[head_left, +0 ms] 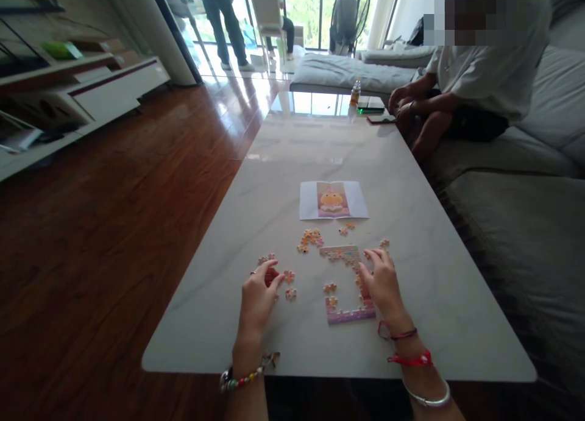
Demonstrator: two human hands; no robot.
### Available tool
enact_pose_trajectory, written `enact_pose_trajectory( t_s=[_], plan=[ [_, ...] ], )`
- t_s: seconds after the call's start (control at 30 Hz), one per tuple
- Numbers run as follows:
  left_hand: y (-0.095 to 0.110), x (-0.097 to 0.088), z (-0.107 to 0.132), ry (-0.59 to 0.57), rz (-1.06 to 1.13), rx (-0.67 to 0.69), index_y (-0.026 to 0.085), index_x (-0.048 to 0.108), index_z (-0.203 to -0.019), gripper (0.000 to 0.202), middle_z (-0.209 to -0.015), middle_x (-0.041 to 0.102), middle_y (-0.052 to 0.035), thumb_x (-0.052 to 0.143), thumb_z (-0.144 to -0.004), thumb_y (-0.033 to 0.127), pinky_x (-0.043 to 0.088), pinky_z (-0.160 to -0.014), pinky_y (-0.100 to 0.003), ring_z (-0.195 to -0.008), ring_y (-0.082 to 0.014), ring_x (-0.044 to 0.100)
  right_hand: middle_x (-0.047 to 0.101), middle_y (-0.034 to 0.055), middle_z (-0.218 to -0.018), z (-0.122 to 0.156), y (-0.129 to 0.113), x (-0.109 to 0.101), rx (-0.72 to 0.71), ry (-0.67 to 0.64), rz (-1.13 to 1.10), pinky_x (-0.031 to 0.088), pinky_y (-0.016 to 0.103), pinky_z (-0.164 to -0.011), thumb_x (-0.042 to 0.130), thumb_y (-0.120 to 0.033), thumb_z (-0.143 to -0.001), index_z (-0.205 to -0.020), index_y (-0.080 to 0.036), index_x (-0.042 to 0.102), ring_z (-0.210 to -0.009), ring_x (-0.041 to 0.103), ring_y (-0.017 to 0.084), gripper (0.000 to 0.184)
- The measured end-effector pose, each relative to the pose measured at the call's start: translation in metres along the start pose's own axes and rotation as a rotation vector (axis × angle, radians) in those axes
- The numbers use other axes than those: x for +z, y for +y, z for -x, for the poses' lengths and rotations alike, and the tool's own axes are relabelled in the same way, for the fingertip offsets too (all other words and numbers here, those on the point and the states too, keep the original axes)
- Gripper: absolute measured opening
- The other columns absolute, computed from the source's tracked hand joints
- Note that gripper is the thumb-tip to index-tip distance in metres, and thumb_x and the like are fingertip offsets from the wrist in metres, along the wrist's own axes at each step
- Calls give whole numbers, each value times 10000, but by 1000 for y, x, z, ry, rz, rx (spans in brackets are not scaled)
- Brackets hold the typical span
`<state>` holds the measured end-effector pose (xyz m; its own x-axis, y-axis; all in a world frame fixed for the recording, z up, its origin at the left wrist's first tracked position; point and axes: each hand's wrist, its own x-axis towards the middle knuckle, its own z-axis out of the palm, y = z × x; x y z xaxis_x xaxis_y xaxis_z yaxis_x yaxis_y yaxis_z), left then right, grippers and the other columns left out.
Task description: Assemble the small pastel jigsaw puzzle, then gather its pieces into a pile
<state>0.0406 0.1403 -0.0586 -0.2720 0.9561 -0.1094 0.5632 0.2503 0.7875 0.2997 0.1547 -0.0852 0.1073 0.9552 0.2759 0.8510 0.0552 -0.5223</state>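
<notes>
A partly assembled jigsaw puzzle (351, 317) lies on the white table, its top, right and bottom borders joined and its middle largely bare. My right hand (382, 281) rests at the puzzle's right edge, fingers bent and apart, with a small piece near the fingertips. Over to the left, my left hand (256, 293) hovers by loose puzzle pieces (289, 276), thumb and forefinger apart with nothing visible between them. Some pieces under that hand are partly hidden. A cluster of orange pieces (311, 237) sits above the puzzle. Behind it lies a creased sheet with a printed picture (333, 199).
The glossy table (219, 238) extends away from me. At its far end stand a bottle (355, 93) and a phone-like dark device (370, 108). A person (489, 80) sits on the grey sofa (516, 208) at right. Others are by the windows, near a fan (350, 13).
</notes>
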Motion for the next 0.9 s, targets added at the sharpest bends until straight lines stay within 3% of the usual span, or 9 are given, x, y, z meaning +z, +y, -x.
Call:
enact_pose_trajectory(
  t_s=[0.13,0.3,0.5,0.67,0.77,0.9],
  plan=[
    [6,12,0,-33,-38,123,165,569,-967,274,-757,622,-24,528,-709,248,487,-693,-284,-667,-129,593,530,124,-980,3,-1,4,-29,-26,29,391,398,-838,489,-259,-741,-996,-135,569,-937,478,243,295],
    [11,23,0,-86,-139,201,169,563,-995,264,-818,614,-49,488,-742,184,465,-732,-288,-733,-137,576,530,120,-993,5,-4,9,-95,-54,56,391,417,-844,467,-270,-754,-993,-152,573,-931,485,243,287],
    [10,10,0,112,-189,201,163,540,-1022,287,-848,583,-49,509,-742,217,456,-721,-286,-704,-133,549,486,141,-1131,10,-11,18,-186,-95,89,381,451,-879,426,-260,-771,-1100,-162,511,-1061,438,268,354],
    [-4,-13,-3,323,-253,87,144,564,-981,257,-852,591,-66,444,-776,241,441,-745,-299,-690,-144,549,529,121,-1045,11,-16,17,-189,-161,49,422,404,-843,396,-207,-781,-1120,-167,496,-1000,482,245,356],
    [-11,-20,-4,369,-257,15,132,576,-962,257,-863,595,-78,440,-769,233,444,-725,-297,-678,-148,549,527,109,-1017,11,-20,13,-170,-163,31,436,394,-818,402,-192,-768,-1131,-186,490,-956,499,239,373],
    [-11,-21,-3,342,-219,-12,143,581,-956,258,-867,602,-76,432,-768,235,449,-707,-289,-673,-143,555,487,108,-1059,11,-25,10,-141,-171,-3,455,374,-784,416,-184,-740,-1163,-191,462,-911,516,223,425]
  ],
)
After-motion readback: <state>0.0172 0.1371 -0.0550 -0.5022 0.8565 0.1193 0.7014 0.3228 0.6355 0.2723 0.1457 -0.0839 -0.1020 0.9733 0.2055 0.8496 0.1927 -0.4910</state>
